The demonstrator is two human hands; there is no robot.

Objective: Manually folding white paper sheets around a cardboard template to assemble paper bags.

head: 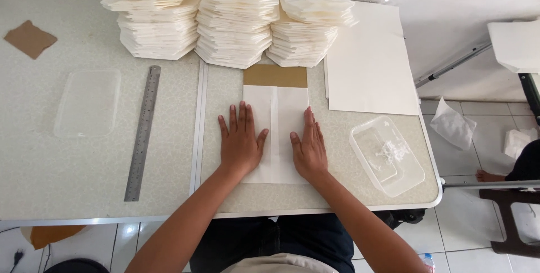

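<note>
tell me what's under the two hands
Both the left hand and right hand press flat on a folded white paper sheet with a brown strip; the paper beneath the palms is hidden.

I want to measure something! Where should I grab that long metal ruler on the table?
Probably best pinched near its lower end, coming from the table's front edge. The ruler lies flat, long and thin, running away from you. That end is nearest, with bare table around it. The left hand is closer; both hands are pressing on white folded paper.
</note>
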